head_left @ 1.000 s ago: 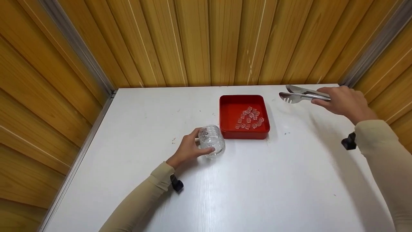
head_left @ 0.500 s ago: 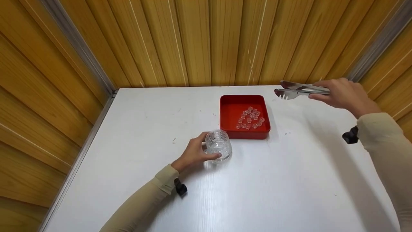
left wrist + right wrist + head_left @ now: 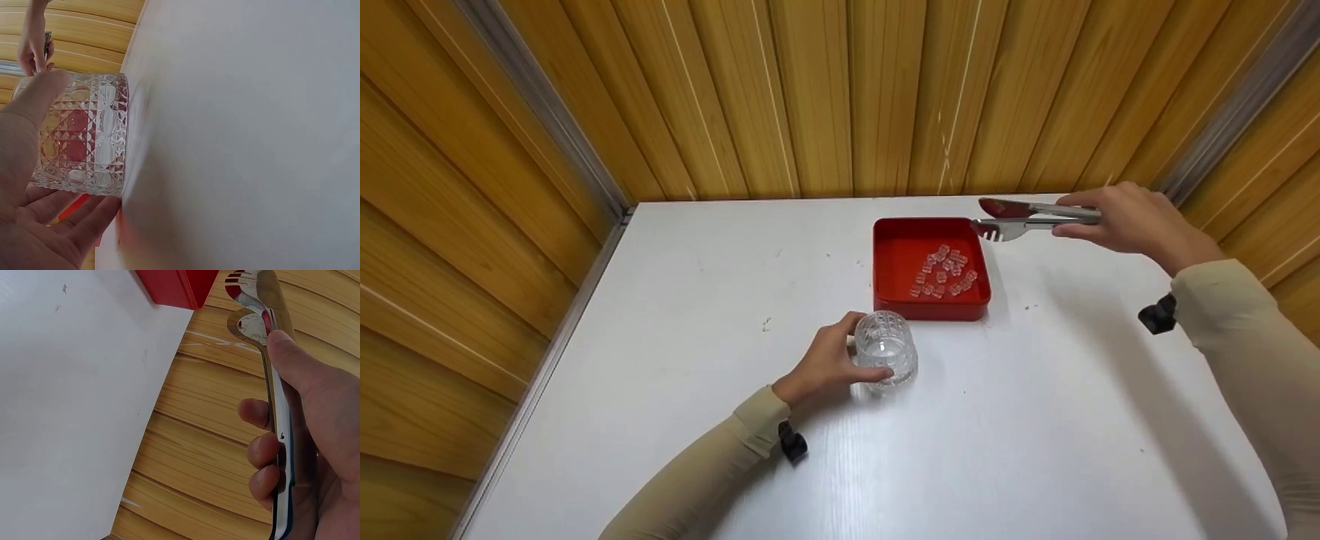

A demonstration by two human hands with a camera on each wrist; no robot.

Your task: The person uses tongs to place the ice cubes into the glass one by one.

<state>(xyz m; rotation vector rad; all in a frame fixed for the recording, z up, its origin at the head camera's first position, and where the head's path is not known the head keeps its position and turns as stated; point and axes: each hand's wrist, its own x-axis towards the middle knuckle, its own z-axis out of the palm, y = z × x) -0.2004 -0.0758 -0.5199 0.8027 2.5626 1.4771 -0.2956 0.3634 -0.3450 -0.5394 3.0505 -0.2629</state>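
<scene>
A clear cut-glass tumbler (image 3: 887, 346) stands on the white table just in front of the red tray. My left hand (image 3: 836, 360) grips it from the left, thumb on the near side; the left wrist view shows the fingers round the tumbler's (image 3: 84, 135) patterned wall. Raised at the right, my right hand (image 3: 1132, 221) holds metal serving tongs (image 3: 1035, 217), whose tips hang over the tray's far right corner. In the right wrist view, the tongs (image 3: 278, 416) lie between thumb and fingers with their ends apart. Several clear small cubes (image 3: 941, 277) lie in the red tray (image 3: 932, 311).
The white table (image 3: 720, 300) meets a wood-patterned wall (image 3: 810, 105) at the back, with similar panels at both sides. Small dark specks lie scattered on the tabletop.
My left hand has brought the tumbler to the right, and it has gone from tilted to upright. My right hand has moved left with the tongs, toward the tray.
</scene>
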